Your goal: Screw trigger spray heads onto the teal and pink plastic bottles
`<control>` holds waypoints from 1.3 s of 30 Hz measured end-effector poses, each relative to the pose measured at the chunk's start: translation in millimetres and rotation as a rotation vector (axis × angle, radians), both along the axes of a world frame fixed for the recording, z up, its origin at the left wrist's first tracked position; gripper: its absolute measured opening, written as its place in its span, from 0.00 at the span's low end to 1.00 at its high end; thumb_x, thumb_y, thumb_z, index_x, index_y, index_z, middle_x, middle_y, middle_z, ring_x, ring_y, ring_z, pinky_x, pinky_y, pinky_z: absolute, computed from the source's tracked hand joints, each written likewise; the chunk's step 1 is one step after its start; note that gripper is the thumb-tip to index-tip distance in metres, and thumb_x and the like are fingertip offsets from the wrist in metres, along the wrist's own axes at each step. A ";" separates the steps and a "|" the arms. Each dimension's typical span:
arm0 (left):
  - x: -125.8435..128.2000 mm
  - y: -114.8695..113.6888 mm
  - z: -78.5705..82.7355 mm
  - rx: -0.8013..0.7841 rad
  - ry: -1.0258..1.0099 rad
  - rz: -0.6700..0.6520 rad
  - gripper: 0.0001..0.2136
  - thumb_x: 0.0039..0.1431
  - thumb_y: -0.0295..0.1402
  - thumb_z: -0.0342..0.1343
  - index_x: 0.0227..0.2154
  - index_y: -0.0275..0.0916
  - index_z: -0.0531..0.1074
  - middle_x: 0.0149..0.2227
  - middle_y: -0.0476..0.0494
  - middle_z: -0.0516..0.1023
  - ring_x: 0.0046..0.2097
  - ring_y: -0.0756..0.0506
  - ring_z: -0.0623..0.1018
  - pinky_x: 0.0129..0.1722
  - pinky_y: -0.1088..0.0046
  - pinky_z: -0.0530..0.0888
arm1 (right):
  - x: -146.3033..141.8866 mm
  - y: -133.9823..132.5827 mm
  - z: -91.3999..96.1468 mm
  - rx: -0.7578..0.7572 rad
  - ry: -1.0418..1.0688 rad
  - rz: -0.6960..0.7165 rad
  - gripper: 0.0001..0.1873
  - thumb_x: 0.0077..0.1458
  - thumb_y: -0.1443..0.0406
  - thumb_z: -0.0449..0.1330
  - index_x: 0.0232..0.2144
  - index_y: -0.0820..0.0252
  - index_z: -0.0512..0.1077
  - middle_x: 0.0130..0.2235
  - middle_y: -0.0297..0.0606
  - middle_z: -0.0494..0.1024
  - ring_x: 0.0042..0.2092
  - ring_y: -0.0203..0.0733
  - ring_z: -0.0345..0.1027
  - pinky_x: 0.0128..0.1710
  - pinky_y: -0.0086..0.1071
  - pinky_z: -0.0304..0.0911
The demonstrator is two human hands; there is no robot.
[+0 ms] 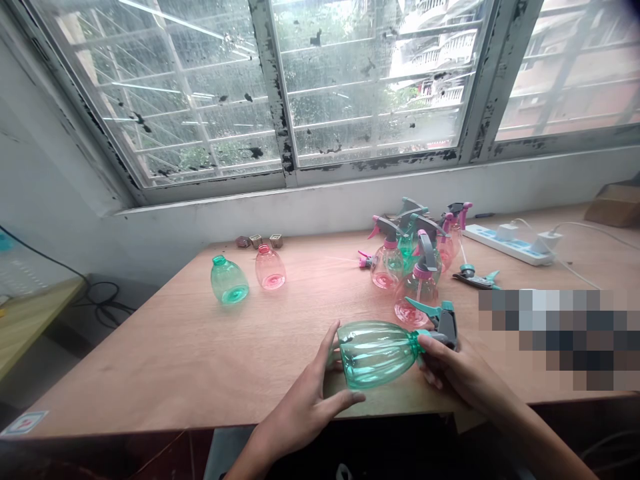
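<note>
A clear green spray bottle (376, 351) lies on its side near the front edge of the wooden table (210, 353). My left hand (313, 393) cups its base, thumb and fingers around the wide end. At the bottle's neck my right hand (453, 372) grips just below the grey and teal trigger head (443, 320). Both hands are closed on this one bottle.
Two headless bottles, one green (229, 281) and one pink (270, 267), stand at the left. Several assembled pink and green spray bottles (410, 257) cluster at the back right, with a loose trigger head (477, 277) beside them. A white power strip (507, 241) and a cardboard box (615, 203) lie beyond.
</note>
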State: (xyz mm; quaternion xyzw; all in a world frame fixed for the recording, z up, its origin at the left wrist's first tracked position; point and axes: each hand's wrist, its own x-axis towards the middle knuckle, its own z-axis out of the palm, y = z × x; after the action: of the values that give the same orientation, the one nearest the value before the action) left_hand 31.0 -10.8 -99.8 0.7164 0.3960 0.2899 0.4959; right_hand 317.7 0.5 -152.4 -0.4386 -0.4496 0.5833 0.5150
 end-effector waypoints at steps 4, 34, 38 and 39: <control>0.1 -0.7 1.1 -0.019 0.009 0.014 0.48 0.60 0.34 0.66 0.74 0.51 0.40 0.76 0.42 0.48 0.74 0.33 0.53 0.73 0.50 0.52 | -1.5 -1.7 4.4 0.002 0.011 -0.007 0.24 0.56 0.46 0.68 0.26 0.60 0.70 0.20 0.32 0.74 0.19 0.34 0.63 0.20 0.29 0.55; -3.8 3.1 -3.8 -0.031 -0.029 -0.034 0.42 0.66 0.39 0.61 0.74 0.50 0.40 0.76 0.43 0.49 0.75 0.35 0.52 0.73 0.50 0.52 | -5.1 -3.6 9.9 0.023 0.087 0.014 0.29 0.57 0.47 0.68 0.19 0.55 0.59 0.18 0.25 0.60 0.19 0.32 0.56 0.22 0.30 0.50; -4.0 2.7 -9.1 -0.009 -0.042 -0.030 0.45 0.66 0.35 0.61 0.74 0.53 0.33 0.75 0.43 0.52 0.74 0.36 0.55 0.73 0.50 0.54 | -4.2 -3.2 7.0 0.020 0.078 0.024 0.28 0.58 0.47 0.67 0.21 0.55 0.60 0.18 0.25 0.60 0.20 0.33 0.55 0.22 0.31 0.50; -3.8 2.2 -9.0 -0.008 -0.040 -0.027 0.46 0.66 0.35 0.61 0.74 0.52 0.32 0.75 0.43 0.52 0.74 0.35 0.55 0.73 0.49 0.53 | -3.9 -3.1 6.0 0.024 0.067 0.034 0.28 0.59 0.48 0.66 0.21 0.55 0.59 0.19 0.26 0.60 0.20 0.33 0.55 0.23 0.31 0.50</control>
State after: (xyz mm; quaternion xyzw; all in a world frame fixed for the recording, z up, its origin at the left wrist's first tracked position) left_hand 27.2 -8.6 -108.8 0.7138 0.3774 0.2960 0.5104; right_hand 313.8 -2.6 -146.4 -0.4047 -0.4467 0.6009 0.5250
